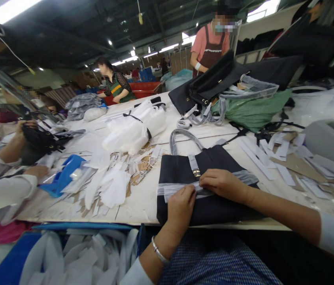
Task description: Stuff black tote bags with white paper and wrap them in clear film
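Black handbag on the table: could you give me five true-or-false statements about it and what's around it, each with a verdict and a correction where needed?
1. The left hand and the right hand are both on the black handbag. True.
2. A bracelet is worn on the right wrist. False: it is on the left wrist.
3. The buckle on the front of the handbag is gold-coloured. True.
4. The handbag's handle is bare, with no wrapping on it. False: it is wrapped in greyish see-through film.
5. The blue bin below the table edge holds whitish pieces. True.
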`<state>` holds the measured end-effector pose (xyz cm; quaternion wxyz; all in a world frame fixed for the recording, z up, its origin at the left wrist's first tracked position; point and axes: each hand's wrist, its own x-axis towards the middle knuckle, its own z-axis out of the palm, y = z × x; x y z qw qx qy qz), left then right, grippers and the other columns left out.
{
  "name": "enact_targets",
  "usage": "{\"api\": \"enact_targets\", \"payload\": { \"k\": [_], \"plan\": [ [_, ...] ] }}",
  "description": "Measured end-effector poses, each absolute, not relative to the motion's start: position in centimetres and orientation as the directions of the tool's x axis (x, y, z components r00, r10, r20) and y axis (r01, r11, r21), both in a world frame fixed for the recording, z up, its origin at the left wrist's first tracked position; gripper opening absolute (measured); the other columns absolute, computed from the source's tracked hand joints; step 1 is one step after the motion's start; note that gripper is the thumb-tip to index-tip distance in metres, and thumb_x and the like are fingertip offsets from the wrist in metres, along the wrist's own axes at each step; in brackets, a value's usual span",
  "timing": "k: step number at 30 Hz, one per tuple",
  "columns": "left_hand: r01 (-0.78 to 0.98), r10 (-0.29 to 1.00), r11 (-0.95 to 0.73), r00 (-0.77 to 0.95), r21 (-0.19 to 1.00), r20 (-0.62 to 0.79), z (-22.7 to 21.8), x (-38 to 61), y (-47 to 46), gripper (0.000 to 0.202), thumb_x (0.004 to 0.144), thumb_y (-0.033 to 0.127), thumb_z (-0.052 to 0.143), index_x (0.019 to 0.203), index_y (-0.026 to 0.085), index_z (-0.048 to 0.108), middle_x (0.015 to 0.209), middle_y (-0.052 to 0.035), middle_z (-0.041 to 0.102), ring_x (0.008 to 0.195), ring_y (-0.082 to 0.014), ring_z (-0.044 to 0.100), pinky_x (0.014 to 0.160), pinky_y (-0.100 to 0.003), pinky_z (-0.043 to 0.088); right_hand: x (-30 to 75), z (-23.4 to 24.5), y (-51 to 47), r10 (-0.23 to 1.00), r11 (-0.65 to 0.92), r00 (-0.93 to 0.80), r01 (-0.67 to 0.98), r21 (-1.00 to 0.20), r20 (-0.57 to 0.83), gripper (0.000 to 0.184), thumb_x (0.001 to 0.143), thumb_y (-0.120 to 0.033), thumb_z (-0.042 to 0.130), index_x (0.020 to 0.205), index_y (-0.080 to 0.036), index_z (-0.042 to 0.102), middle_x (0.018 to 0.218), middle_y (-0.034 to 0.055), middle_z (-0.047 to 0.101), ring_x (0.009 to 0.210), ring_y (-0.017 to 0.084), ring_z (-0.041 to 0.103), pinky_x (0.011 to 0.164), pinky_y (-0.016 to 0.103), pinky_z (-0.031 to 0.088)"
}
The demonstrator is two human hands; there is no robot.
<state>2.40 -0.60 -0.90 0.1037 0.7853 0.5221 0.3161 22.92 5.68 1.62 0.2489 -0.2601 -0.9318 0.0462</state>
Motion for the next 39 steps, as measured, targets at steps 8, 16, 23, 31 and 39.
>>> {"api": "enact_targets", "payload": {
  "k": [8,16,23,31,39],
  "plan": [
    [0.66,0.833,-0.534,0.306,0.529,0.46,-1.6,2.1,-0.4,0.019,0.09,0.006,0.067,0.1,0.021,0.07,0.113,-0.0018,0.071,0.102,-0.0192,0.067,0.093,-0.031,0.056,23.7,1.4,6.2,0.599,0.799,-0.668,0.535,-0.276,0.442,0.021,0.099,-0.017,0.048,0.092,-0.019,0.067,0.091,0.0052,0.067,0.088,0.018,0.062,0.081,0.03,0.051],
    [0.666,0.833,-0.531,0.294,0.524,0.47,-1.7,2.1,-0.3,0.015,0.088,0.006,0.069,0.093,0.021,0.071,0.144,-0.0043,0.053,0.125,-0.0232,0.056,0.106,-0.037,0.051,23.3,3.5,2.1,0.82,0.53,-0.406,0.805,-0.266,0.403,0.014,0.093,-0.033,0.06,0.1,-0.021,0.064,0.106,0.008,0.066,0.098,0.027,0.059,0.088,0.044,0.049],
    [0.661,0.817,-0.55,0.296,0.511,0.495,-1.7,2.0,-0.4,0.012,0.091,0.01,0.066,0.094,0.021,0.071,0.152,-0.005,0.042,0.134,-0.024,0.049,0.11,-0.037,0.048,21.2,0.6,1.6,0.853,0.481,-0.347,0.813,-0.329,0.389,0.006,0.085,-0.025,0.069,0.087,-0.021,0.064,0.14,0.0094,0.054,0.133,0.032,0.042,0.111,0.054,0.034],
    [0.675,0.715,-0.648,0.379,0.353,0.587,-2.0,2.2,-0.5,0.013,0.093,0.006,0.059,0.09,0.016,0.068,0.129,-0.0108,0.06,0.121,-0.0268,0.056,0.097,-0.038,0.057,21.1,0.4,2.8,0.898,0.41,-0.272,0.802,-0.434,0.345,0.005,0.084,-0.023,0.069,0.079,-0.022,0.067,0.138,0.0055,0.059,0.134,0.03,0.044,0.112,0.055,0.034],
    [0.624,0.612,-0.747,0.511,0.229,0.604,-2.9,1.5,-0.8,0.029,0.102,0.007,0.041,0.121,0.014,0.062,0.126,-0.0107,0.065,0.118,-0.0263,0.061,0.105,-0.051,0.052,20.7,0.1,2.6,0.896,0.396,-0.228,0.801,-0.45,0.382,0.007,0.088,-0.022,0.06,0.081,-0.023,0.062,0.136,0.0047,0.06,0.133,0.028,0.046,0.111,0.053,0.035]
  ]
}}
